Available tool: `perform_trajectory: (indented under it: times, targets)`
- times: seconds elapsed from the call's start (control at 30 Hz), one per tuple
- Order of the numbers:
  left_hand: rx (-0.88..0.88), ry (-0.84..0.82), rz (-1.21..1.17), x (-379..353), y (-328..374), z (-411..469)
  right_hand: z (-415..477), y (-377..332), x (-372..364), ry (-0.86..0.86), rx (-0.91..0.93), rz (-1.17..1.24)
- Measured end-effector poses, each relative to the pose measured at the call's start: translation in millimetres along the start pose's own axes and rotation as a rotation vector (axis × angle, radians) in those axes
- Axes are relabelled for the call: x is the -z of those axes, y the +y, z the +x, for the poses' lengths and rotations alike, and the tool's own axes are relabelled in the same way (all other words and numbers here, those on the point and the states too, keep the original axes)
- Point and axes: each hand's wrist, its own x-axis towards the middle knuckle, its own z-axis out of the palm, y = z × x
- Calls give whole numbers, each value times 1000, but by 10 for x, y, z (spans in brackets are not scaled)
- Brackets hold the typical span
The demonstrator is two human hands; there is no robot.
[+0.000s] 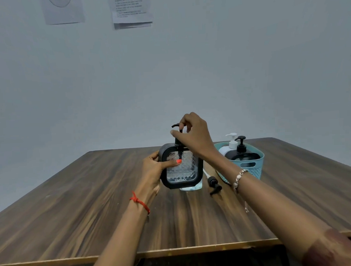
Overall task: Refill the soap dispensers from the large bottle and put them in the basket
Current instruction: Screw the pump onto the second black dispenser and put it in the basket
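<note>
You hold the square dispenser point(182, 169) upright over the surface point(92, 198). Your left hand point(152, 170) is wrapped round its black frame with the thumb laid across the clear faceted face, so the body cannot turn. I cannot tell whether its base touches down.

Your right hand point(193, 132) comes over the top, with its fingers point(182, 126) pinched narrow on the pump head point(175, 125). That grip suits twisting or seating the pump, though I cannot tell which.

Directly behind the dispenser stands a clear container of bluish liquid point(190, 188), mostly hidden and likely the large bottle. A loose black pump with a white tube point(214, 184) lies just beside it, near the basket point(251, 169).

The basket already holds a white dispenser point(231, 142) and a black dispenser point(241, 149), so room looks tight. Your right forearm crosses in front of it.
</note>
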Motion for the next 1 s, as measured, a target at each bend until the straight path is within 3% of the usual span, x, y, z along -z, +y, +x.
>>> perform_trajectory:
  times: [0.13, 0.27, 0.57, 1.0]
  targets:
    - [-19, -43, -15, -214, 64, -29, -38, 139, 376, 52, -125, 319]
    - [-61, -92, -85, -529, 146, 15, -79, 353, 780, -85, -268, 407]
    - [-125, -177, -114, -1278, 206, 354, 249, 694, 1587, -316, -346, 275]
    - [-215, -161, 65, -1935, -7, 1330, 972, 1530, 1645, -229, -288, 322]
